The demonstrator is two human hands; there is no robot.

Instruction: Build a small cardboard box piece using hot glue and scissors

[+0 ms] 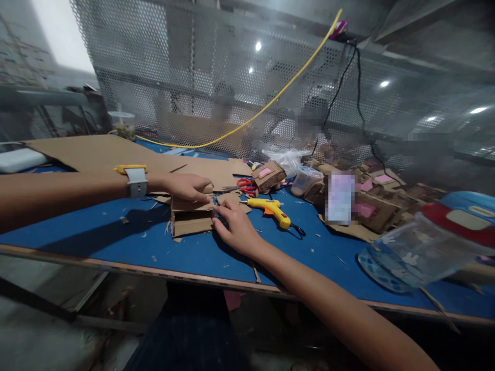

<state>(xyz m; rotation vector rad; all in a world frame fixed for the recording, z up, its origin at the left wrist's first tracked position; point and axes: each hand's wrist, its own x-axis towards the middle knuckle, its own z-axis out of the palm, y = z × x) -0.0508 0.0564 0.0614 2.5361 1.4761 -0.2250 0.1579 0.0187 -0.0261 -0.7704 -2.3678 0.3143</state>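
A small cardboard box (193, 225) with an opening facing me rests on the blue table. My left hand (189, 186), with a pale-strapped watch on its wrist, reaches across the top of the box. Its fingers are stretched out toward the box's upper right corner. At the right side of the box, my right hand (235, 225) has its thumb and curved fingers against the edge, holding it. Part of the box's top is hidden under my left hand. Just right of my right hand lies a yellow hot glue gun (270, 207).
Red-handled scissors (246, 186) lie behind the glue gun, beside a small cardboard piece with a pink patch (268, 175). A large cardboard sheet (96, 152) covers the back left. Plastic cup (305, 181), cardboard pile (381, 203) and clear container (417, 252) stand right. A yellow cable (247, 123) hangs behind.
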